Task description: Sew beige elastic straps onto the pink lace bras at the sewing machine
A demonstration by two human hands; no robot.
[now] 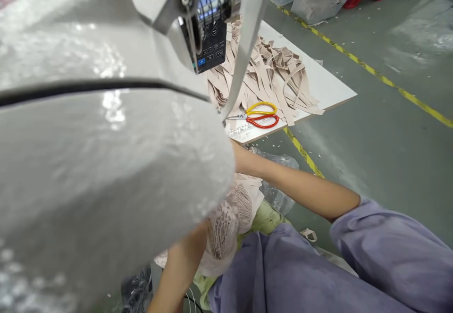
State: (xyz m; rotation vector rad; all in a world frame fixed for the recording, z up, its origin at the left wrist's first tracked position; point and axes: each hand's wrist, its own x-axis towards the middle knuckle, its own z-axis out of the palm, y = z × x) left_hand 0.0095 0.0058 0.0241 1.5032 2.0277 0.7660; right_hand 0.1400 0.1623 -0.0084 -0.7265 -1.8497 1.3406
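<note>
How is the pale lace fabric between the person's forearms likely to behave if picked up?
Probably floppy: the lace fabric bunches into soft, uneven folds. It looks light for its size, given the thin openwork pattern. It would likely sag and drape rather than hold shape, as no stiff edge shows.

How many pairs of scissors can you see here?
1: the scissors with yellow and red handles, on the white tabletop by the beige strips. More could be hidden beneath.

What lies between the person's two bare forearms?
In the head view, pale lace fabric, with green cloth and purple clothing nearer the body. Both hands are hidden behind the machine.
</note>
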